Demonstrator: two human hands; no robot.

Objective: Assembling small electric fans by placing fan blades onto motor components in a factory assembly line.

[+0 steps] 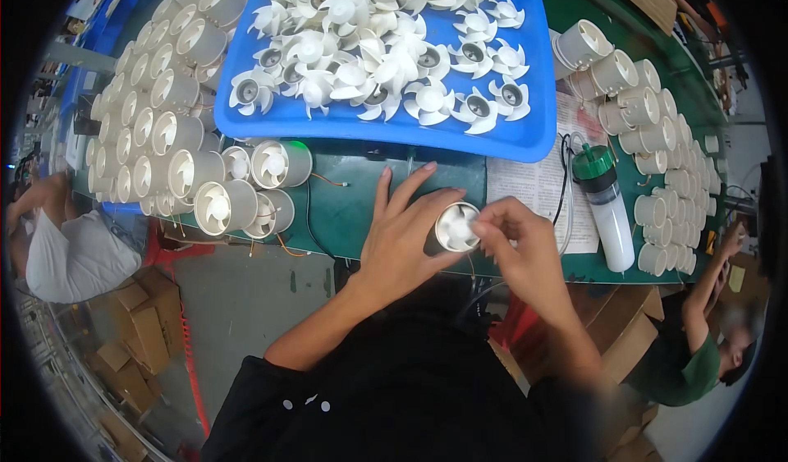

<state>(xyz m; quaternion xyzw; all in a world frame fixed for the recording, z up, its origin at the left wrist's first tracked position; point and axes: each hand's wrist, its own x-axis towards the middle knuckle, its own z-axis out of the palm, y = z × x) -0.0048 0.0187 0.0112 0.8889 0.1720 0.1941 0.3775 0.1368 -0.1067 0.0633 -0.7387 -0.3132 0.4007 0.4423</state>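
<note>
Near the front edge of the green table, my left hand (400, 236) is wrapped round a white cylindrical fan housing (441, 240), its open end facing up. Inside the housing sits a white bladed fan impeller (456, 227). My right hand (525, 244) has thumb and fingers pinched at the impeller's right side, by the housing rim; the fingertips partly cover the blades there. Just beyond my hands lies a blue tray (386, 134) heaped with loose white impellers (431, 101), some turned to show dark round hubs.
Stacked fan housings, some with impellers (217, 208) inside and thin wires, fill the table's left; more housings (651, 212) stand at the right. A green-capped bottle (607, 216) lies on printed paper (525, 187) beside a dark cable. Cardboard boxes (148, 322) and other people are around the table.
</note>
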